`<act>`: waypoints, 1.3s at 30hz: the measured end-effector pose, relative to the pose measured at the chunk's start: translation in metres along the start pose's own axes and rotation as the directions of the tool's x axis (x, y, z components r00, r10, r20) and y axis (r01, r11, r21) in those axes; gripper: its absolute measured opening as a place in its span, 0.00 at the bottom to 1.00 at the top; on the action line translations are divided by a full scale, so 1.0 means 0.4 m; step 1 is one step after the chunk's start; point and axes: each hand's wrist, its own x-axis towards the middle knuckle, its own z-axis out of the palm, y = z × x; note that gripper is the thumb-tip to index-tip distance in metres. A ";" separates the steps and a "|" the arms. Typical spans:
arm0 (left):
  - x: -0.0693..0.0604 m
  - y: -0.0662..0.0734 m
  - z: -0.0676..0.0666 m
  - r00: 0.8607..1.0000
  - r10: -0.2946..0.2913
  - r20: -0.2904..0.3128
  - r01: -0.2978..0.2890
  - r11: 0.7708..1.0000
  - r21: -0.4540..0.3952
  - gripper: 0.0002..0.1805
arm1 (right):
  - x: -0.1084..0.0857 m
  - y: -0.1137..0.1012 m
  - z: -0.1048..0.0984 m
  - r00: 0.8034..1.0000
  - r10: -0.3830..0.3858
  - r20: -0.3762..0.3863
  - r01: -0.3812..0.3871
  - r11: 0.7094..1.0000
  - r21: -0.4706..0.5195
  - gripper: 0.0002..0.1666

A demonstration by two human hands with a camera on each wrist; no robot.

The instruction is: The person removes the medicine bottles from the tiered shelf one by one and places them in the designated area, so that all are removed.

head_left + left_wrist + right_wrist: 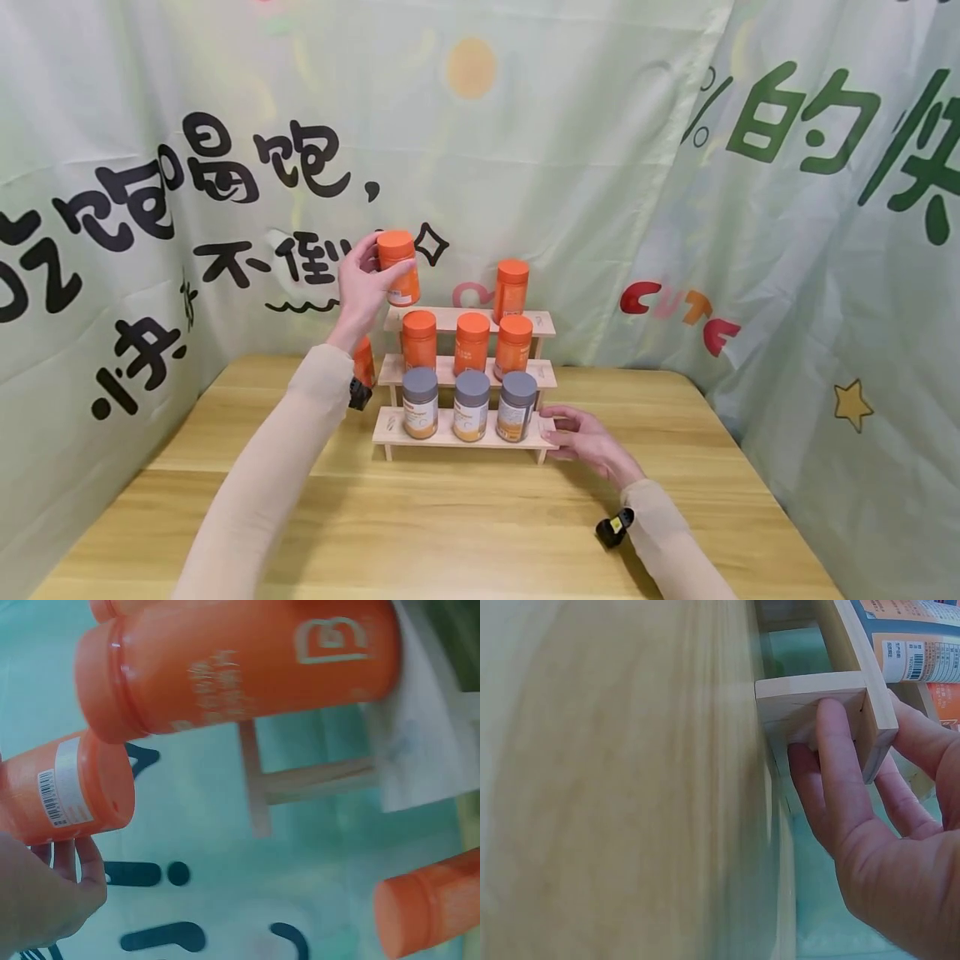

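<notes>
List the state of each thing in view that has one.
Held jar, lidded, in left hand
Top-shelf jar, lidded, upright
Middle-shelf jars, three, lidded, upright
Grey-lidded jars, three, lids on, upright
Far-left jar, lidded, partly hidden
Rack, standing, right end gripped by right hand

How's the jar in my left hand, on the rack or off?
Off. The left wrist view shows the orange jar in the left hand, its base clear of the wooden rack.
</notes>
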 end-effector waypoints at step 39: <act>-0.038 -0.166 -0.239 0.961 -0.137 -0.239 0.112 0.987 -0.116 0.34 | 0.001 0.001 0.002 1.000 0.005 0.004 -0.005 1.000 0.023 0.29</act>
